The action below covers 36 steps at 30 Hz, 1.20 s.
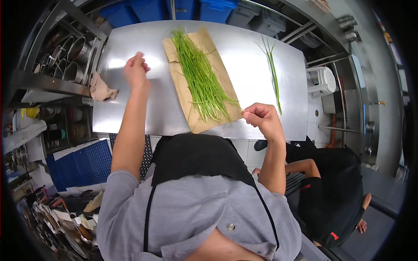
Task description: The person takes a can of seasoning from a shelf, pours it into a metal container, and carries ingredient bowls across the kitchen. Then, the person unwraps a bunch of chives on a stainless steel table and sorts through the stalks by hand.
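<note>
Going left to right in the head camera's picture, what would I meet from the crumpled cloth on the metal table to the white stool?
Crumpled cloth → left hand → brown paper with heaped green stalks → small separate bunch → white stool.

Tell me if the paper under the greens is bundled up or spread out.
Spread out: the paper lies flat on the table, its edges showing around the greens.

A beige cloth (102,88) and metal pots (79,50) are located left of the left hand (137,71). Blue bins (217,9) are positioned beyond both hands. A white stool (324,81) stands right of the right hand (260,118); a co-worker in black (333,195) is nearer the camera wearer.
</note>
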Available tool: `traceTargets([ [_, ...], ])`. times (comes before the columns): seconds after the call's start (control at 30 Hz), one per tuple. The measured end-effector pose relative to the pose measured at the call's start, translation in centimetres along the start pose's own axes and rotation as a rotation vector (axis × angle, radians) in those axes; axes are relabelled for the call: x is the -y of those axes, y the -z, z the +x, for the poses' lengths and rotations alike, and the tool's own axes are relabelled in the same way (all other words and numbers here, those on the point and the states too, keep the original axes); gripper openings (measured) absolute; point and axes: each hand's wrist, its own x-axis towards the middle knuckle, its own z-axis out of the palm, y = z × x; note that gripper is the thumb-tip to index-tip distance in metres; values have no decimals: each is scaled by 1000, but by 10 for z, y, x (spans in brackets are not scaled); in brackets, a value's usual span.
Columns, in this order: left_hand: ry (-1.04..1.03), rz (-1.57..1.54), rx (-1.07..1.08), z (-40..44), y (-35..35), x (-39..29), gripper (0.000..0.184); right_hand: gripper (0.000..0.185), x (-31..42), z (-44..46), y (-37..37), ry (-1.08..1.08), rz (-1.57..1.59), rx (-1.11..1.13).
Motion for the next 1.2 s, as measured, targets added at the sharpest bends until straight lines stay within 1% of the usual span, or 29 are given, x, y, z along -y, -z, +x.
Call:
traceTargets([
  [0.07,-34,-10,-92,10,8,-5,18,10,0,-2,7,12,15,-45],
  [0.13,-45,57,15,4,12,-5,20,12,2,1,18,46,-6,-126],
  [0.2,-54,240,184,-17,6,3,23,14,5,10,28,100,-57,-243],
  [0.27,-83,406,347,-42,-5,16,28,17,23,24,40,220,-48,-384],
  [0.3,-108,484,420,-53,-11,25,32,17,30,32,50,274,16,-431],
  [0.33,-230,553,502,-58,-14,42,36,18,37,42,60,330,79,-473],
  [0.37,-356,622,578,-62,-15,55,39,18,40,50,69,323,96,-509],
  [0.4,-404,739,635,-71,-20,51,41,18,41,59,77,314,113,-539],
  [0.43,-452,857,686,-84,-26,42,42,16,23,72,96,272,4,-542],
  [0.47,-498,975,732,-94,-30,34,44,16,-5,84,113,183,-239,-611],
  [0.5,-473,1048,748,-100,-31,30,48,16,-36,95,127,89,-482,-670],
  [0.53,-470,1118,771,-100,-30,28,44,17,-52,101,136,-7,-727,-720],
  [0.6,-449,1264,807,-98,-24,25,37,19,-64,87,137,-102,-839,-726],
  [0.63,-470,1232,798,-99,-21,23,32,22,-76,82,141,-80,-846,-730],
  [0.67,-486,1208,788,-98,-19,23,28,23,-75,74,138,-125,-840,-713],
  [0.7,-499,1196,769,-96,-14,22,24,33,-72,66,131,-113,-961,-761],
  [0.73,-482,1115,765,-96,-12,22,21,32,-70,59,121,26,-1120,-827],
  [0.8,-457,987,768,-97,-8,27,21,21,-53,52,91,72,-906,-777],
  [0.87,-456,862,806,-97,-9,37,21,14,-39,44,42,182,-696,-596],
  [0.9,-473,887,853,-100,-11,36,21,14,-46,45,19,268,-612,-467],
  [0.93,-493,908,904,-102,-15,32,22,15,-48,45,-8,270,-567,-364],
  [0.97,-513,926,957,-105,-17,31,22,14,-45,47,-32,264,-601,-292],
  [1.0,-552,939,972,-107,-17,33,23,13,-41,48,-55,269,-564,-231],
  [1.03,-592,950,987,-109,-16,37,23,14,-35,51,-71,237,-630,-188],
  [1.07,-633,961,1001,-111,-14,40,24,15,-34,56,-80,240,-656,-181],
  [1.13,-647,955,988,-112,-10,43,24,16,-34,64,-95,245,-708,-163],
  [1.2,-633,947,973,-110,-6,44,25,17,-38,69,-102,338,-748,-196],
])
